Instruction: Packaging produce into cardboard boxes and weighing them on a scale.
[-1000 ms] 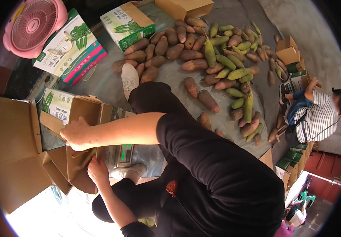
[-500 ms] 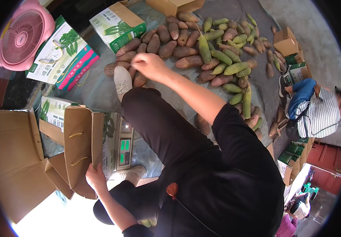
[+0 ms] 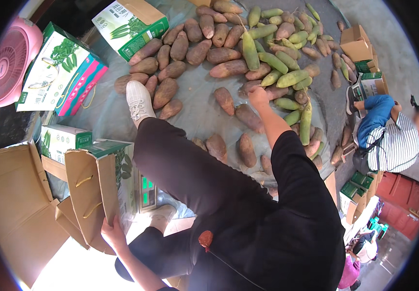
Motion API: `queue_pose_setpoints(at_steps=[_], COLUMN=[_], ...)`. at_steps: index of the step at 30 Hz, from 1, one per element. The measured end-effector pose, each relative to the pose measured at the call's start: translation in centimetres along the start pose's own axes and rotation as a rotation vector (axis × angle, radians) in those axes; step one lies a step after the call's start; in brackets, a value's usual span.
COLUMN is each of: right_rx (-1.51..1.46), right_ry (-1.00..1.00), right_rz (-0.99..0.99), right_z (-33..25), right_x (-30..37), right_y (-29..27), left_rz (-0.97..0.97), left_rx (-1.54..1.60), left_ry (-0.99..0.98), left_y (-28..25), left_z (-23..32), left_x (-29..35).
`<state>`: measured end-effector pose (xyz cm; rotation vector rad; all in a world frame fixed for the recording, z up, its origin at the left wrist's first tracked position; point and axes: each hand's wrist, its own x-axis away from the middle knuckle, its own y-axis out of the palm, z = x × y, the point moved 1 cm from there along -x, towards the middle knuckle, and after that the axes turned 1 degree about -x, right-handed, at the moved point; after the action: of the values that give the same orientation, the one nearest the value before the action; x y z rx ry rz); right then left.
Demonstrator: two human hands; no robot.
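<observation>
My left hand [image 3: 114, 234] grips the lower edge of an open carton [image 3: 106, 186], its fingers closed on the cardboard flap. Rope handles show on the carton's brown inner panel. It stands on or against a scale [image 3: 148, 191] with a lit green display, mostly hidden. My right hand [image 3: 259, 97] reaches over the heap, at a brownish-red root vegetable [image 3: 247, 89]; its fingertips are partly hidden, so I cannot tell whether it grips. Green radishes [image 3: 292, 78] lie just to the right of that hand. More brown roots [image 3: 224, 101] lie to its left.
A closed green-and-white carton [image 3: 131, 30] stands behind the heap. At the left are a gift box [image 3: 56, 72], a pink fan [image 3: 6, 65] and a large open cardboard box [image 3: 17, 203]. Another person in a striped shirt [image 3: 393, 143] sits at the right beside more cartons [image 3: 357, 194].
My right hand has moved right, from above the left-hand brown roots to the middle of the heap. My left hand still holds the carton's edge. The whole view has shifted slightly.
</observation>
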<state>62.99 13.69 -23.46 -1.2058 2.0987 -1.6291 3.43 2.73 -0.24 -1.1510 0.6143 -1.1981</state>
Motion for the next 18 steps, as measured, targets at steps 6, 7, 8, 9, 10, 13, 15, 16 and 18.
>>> queue_pose_setpoints(at_steps=[6, 7, 8, 9, 10, 13, 15, 16, 18], right_rx=[0.221, 0.282, 0.286, 0.355, 0.424, 0.668, 0.737, 0.803, 0.815], right_ry=[0.016, 0.000, 0.000, -0.034, -0.068, -0.173, -0.205, -0.234, -0.240], right_rz=[-0.019, -0.051, -0.050, -0.048, -0.045, 0.010, -0.032, -0.074, -0.085], right_z=[1.4, 1.4, 1.3, 1.2, 1.1, 1.1, 1.4, 1.4, 1.3], right_x=[-3.0, -3.5, -3.9, -4.0, -4.2, -4.8, -5.2, -5.3, -5.5], right_y=[-0.2, -0.4, -0.5, -0.4, -0.4, -0.5, -0.9, -1.1, -1.2], left_rz=[-0.027, -0.013, 0.001, -0.005, -0.009, -0.027, -0.023, -0.019, -0.020], left_rx=[0.014, 0.022, 0.031, 0.030, 0.033, 0.024, 0.029, 0.031, 0.032], left_ry=[-0.025, -0.012, 0.001, 0.003, 0.001, -0.060, -0.052, -0.041, -0.050], left_y=[0.3, 0.3, 0.4, 0.3, 0.3, 0.4, 0.6, 0.6, 0.5], left_z=[-1.0, -1.4, -1.5, -1.2, -1.2, -0.9, -1.0, -1.1, -1.0], left_x=[-0.3, -0.3, -0.3, -0.2, -0.2, -0.3, -0.4, -0.3, -0.3])
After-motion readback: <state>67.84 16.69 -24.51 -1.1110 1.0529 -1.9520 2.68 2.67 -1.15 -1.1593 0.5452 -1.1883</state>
